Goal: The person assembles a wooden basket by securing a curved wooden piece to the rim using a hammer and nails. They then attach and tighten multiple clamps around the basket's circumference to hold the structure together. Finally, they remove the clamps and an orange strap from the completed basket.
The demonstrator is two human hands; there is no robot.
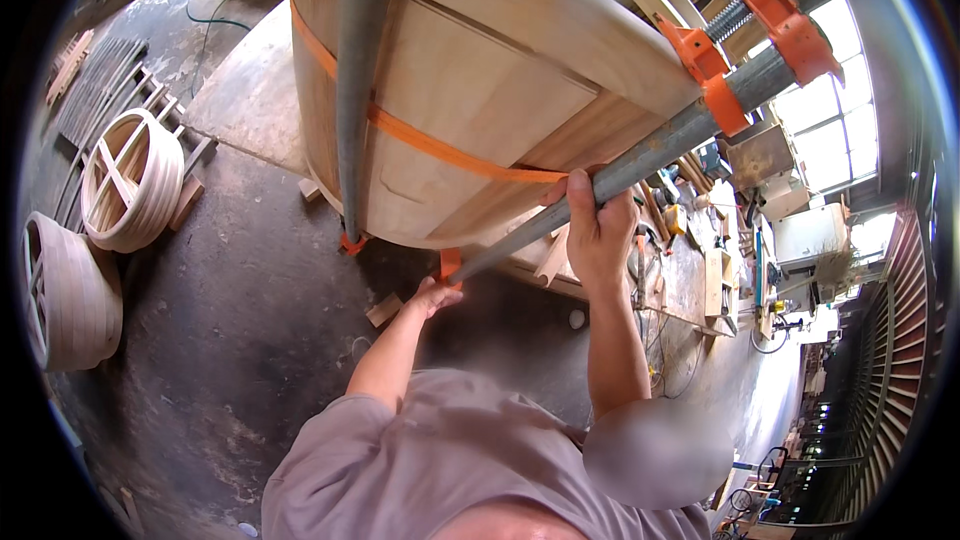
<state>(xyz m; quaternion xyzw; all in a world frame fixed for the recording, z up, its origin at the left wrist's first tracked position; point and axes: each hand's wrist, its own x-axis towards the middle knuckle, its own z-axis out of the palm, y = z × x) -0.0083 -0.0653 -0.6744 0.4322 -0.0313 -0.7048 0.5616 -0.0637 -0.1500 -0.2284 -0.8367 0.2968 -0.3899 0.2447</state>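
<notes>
The person's right hand [600,232] wraps the grey pipe [652,151], thumb over it; lower down, the left hand [433,298] grips the orange end fitting [451,265]. Just beyond both hands, there's the curved wooden piece [480,80], an orange strap [440,148] across it. Good handling here probably means both ends supported, fitting square to the wood, fingers clear of the pinch.

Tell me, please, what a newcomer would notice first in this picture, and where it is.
Probably the large curved wooden piece, upper centre, with an orange strap across it. The right hand grips the slanting grey pipe, whose bright orange clamp head stands out at the upper right. Two pale round wooden frames rest on the floor at far left.
</notes>
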